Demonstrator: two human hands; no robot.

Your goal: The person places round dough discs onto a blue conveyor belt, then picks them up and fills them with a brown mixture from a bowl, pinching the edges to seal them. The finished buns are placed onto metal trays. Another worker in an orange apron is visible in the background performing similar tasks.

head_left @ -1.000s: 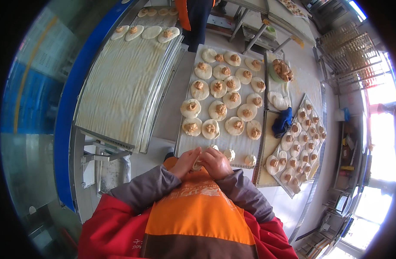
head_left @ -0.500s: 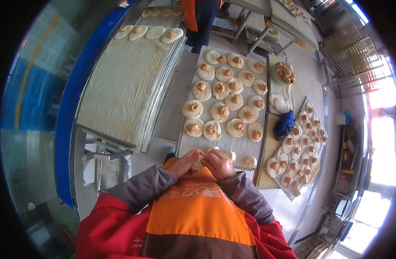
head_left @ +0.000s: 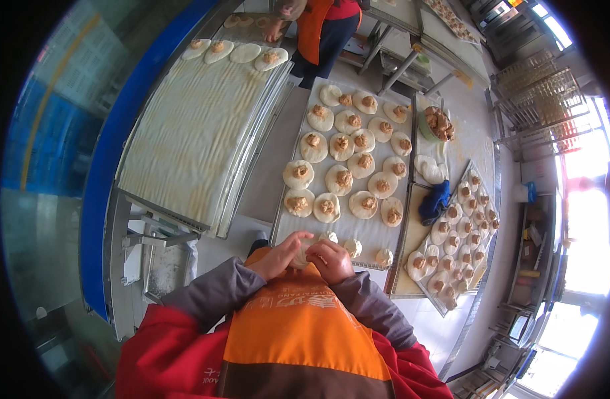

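At the near edge of the tray [head_left: 268, 199], my left hand [head_left: 277, 259] cups the side of a pale dough bun [head_left: 301, 258], thumb and fingers curved round it. My right hand [head_left: 331, 261] closes on the top of the same bun with bent fingers, hiding much of it. Just beyond my hands, shaped buns [head_left: 352, 248] sit in a short row along the tray's near end. Farther up lie flat dough rounds [head_left: 363, 205], each with a lump of brown filling [head_left: 343, 178] on it.
To the left stands a stack of cloth-covered trays [head_left: 192, 133] with a few rounds at its far end. On the right are a bowl of filling [head_left: 440, 125], a blue cloth [head_left: 435, 202] and another filled tray [head_left: 444, 307]. A co-worker [head_left: 318, 33] stands at the far end.
My left fingers have lifted and opened slightly around the bun; my right hand has shifted a little left. The co-worker's arm and hand have come into view over the far left tray.
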